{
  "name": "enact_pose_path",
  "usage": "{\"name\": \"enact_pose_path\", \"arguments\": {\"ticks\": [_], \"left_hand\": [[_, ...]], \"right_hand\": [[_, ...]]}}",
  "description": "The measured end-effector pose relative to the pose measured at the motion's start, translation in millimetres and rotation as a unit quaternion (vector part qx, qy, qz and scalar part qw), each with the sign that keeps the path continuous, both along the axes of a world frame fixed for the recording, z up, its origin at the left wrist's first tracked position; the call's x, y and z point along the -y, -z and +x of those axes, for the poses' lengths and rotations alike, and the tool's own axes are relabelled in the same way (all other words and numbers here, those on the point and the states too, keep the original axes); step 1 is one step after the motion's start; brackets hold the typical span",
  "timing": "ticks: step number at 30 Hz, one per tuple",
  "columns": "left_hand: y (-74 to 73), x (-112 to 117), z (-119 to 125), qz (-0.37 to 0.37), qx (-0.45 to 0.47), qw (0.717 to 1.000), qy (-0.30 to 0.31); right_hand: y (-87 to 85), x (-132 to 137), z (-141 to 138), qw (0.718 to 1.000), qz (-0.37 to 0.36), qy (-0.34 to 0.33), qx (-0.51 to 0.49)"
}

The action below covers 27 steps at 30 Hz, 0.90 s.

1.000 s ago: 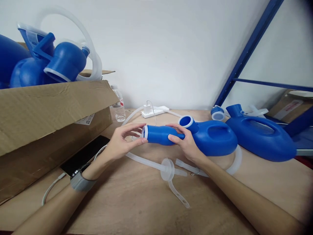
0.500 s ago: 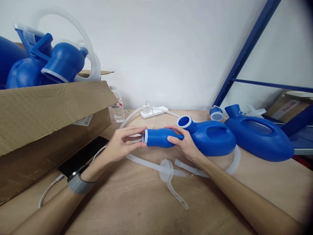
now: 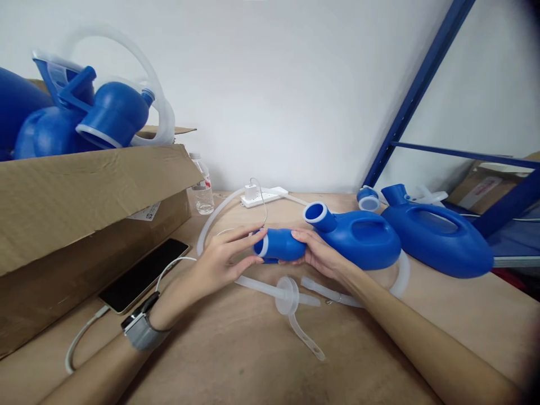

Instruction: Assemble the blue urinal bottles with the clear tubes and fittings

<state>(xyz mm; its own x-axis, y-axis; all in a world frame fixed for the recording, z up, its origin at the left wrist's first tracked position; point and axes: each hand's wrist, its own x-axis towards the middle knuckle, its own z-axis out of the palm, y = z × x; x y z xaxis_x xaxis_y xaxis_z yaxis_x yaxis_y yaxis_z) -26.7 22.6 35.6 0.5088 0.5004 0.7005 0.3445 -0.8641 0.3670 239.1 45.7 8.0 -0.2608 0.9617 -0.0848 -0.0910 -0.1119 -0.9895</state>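
A blue plastic funnel piece with a white rim is held between both hands above the wooden table. My left hand pinches its white-rimmed end with fingers and thumb. My right hand wraps the narrow end. Just right of it lies a blue jug with a handle and a white-rimmed spout. A translucent tube with a round cap lies on the table below my hands.
A big cardboard box full of blue jugs and tubing stands at the left. A phone on a cable lies beside it. A water bottle, a power strip, a second blue jug and a blue shelf frame are behind.
Both hands have lowered and turned the blue funnel piece, so its white rim now faces more toward me. My view shifted slightly.
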Motion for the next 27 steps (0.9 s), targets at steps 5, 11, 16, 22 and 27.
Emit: {"name": "enact_pose_path", "arguments": {"ticks": [5,11,16,22,27], "left_hand": [[0.3,-7,-3,-0.068,-0.005,0.997,-0.044],[17.0,-28,-15,-0.156,-0.048,0.961,-0.225],[33.8,-38,-21,-0.165,-0.164,0.945,-0.229],[48.1,-42,-19,-0.193,-0.199,0.935,-0.220],[58.7,-46,-19,-0.181,-0.209,0.932,-0.236]], "right_hand": [[1.1,-5,8,0.997,0.042,0.037,0.055],[0.7,-6,9,0.962,0.183,0.062,0.193],[1.0,-5,8,0.926,0.265,0.043,0.265],[8.5,-1,9,0.919,0.280,-0.038,0.276],[5.0,2,8,0.862,0.362,-0.058,0.351]]}}
